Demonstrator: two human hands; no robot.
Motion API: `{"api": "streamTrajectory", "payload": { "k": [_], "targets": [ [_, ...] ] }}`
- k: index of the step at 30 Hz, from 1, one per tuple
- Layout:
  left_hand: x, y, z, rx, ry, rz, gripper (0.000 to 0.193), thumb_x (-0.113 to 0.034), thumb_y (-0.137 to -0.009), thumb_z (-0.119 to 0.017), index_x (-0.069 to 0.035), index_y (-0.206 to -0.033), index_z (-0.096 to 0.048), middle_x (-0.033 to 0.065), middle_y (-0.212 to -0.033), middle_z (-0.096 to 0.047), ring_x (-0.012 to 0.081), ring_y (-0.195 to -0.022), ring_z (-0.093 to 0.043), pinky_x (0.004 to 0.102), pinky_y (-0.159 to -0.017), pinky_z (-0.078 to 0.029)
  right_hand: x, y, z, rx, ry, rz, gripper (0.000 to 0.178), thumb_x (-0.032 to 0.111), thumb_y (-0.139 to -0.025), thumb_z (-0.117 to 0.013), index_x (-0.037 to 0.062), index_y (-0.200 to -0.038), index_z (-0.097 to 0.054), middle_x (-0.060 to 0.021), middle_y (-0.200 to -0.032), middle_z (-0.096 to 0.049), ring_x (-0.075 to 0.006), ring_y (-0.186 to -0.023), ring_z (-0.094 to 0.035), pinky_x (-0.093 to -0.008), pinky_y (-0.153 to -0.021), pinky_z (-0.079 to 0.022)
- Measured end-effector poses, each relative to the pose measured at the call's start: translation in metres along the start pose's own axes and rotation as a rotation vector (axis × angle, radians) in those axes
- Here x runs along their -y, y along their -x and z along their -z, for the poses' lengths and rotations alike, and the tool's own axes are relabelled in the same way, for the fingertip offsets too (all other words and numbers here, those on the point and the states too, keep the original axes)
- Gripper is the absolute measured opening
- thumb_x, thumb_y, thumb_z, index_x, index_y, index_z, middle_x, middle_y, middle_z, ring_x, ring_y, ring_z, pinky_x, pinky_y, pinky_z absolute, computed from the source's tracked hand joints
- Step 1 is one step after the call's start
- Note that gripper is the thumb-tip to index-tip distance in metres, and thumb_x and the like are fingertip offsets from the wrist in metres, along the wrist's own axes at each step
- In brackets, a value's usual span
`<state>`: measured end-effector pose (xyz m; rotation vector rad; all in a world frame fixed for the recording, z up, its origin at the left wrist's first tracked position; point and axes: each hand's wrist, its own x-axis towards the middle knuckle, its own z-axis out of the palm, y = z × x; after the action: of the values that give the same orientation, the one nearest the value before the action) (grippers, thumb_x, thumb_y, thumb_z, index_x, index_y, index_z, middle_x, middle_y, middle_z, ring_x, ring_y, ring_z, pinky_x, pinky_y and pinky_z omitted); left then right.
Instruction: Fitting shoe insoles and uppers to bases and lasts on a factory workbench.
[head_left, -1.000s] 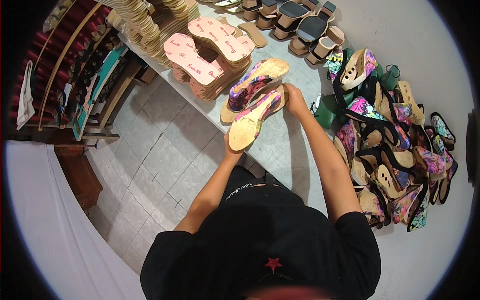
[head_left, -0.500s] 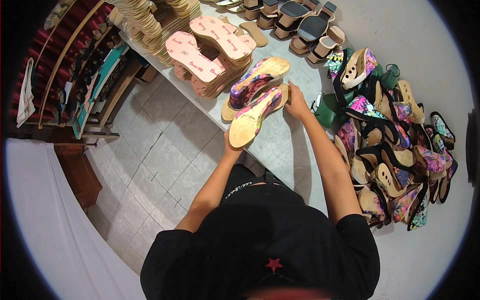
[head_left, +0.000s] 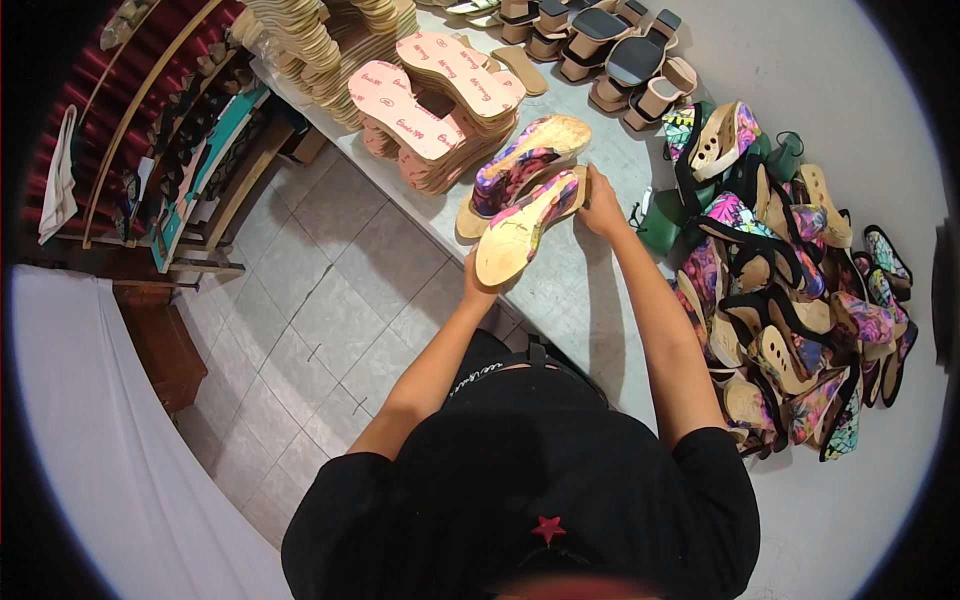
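Both my hands are closed around a tan-soled wedge shoe (head_left: 506, 252) with purple floral covering at its sides, held sole up above the table's near edge. My left hand (head_left: 481, 283) grips its broad toe end, with the fingers partly hidden beneath. My right hand (head_left: 602, 207) pinches the opposite end, where a flat tan piece shows under the shoe. Just beyond it rests a second floral wedge shoe (head_left: 535, 160), also sole up. A flat tan sole piece (head_left: 468, 222) sticks out below that one.
Stacked pink-topped insoles (head_left: 440, 130) stand left of the shoes, with taller tan stacks (head_left: 305, 50) behind. Black-and-tan block-heel sandals (head_left: 632, 62) line the far side. Right, floral wedge shoes (head_left: 770, 300) lie heaped beside a green container (head_left: 660, 222). A shoe rack (head_left: 205, 165) stands left across the tiled floor.
The view has shifted slightly, so the table and its stacks appear a little farther right. Both hands keep the same hold on the wedge shoe, with little other movement.
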<state>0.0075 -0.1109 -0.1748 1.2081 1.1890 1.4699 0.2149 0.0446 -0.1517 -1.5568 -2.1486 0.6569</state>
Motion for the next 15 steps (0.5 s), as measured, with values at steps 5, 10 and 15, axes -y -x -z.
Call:
{"api": "streamTrajectory", "payload": {
  "k": [5,10,15],
  "targets": [
    [0.027,-0.005,0.003,-0.127,0.131,0.036,0.030,-0.003,-0.077,-0.062,0.002,-0.106,-0.057,0.0114,-0.102,-0.063,0.0209,-0.089,-0.062,0.0278,-0.076,-0.048,0.006,0.000,-0.005,-0.035,-0.035,-0.010,0.081,0.002,-0.067,-0.065,0.0000,-0.136,-0.022,-0.0224,-0.124,-0.042,-0.0372,-0.114,-0.043,-0.0395,-0.096,-0.037],
    [-0.003,-0.005,0.016,-0.030,-0.324,-0.094,0.026,-0.002,-0.073,-0.063,-0.001,-0.098,-0.061,0.0138,-0.094,-0.063,0.0255,-0.084,-0.062,0.0304,-0.071,-0.048,-0.005,0.015,-0.016,-0.174,-0.077,0.033,0.077,0.000,-0.069,-0.060,-0.0040,-0.134,-0.021,-0.0256,-0.126,-0.037,-0.0387,-0.118,-0.039,-0.0384,-0.098,-0.035],
    [-0.023,0.000,0.044,-0.260,-0.516,0.060,0.045,-0.003,-0.065,-0.071,-0.001,-0.107,-0.056,0.0129,-0.099,-0.057,0.0295,-0.092,-0.055,0.0354,-0.078,-0.045,0.011,0.052,-0.050,-0.337,-0.465,-0.269,0.065,0.002,-0.075,-0.054,-0.0030,-0.132,-0.024,-0.0247,-0.125,-0.037,-0.0366,-0.115,-0.042,-0.0407,-0.095,-0.037]
  ]
}}
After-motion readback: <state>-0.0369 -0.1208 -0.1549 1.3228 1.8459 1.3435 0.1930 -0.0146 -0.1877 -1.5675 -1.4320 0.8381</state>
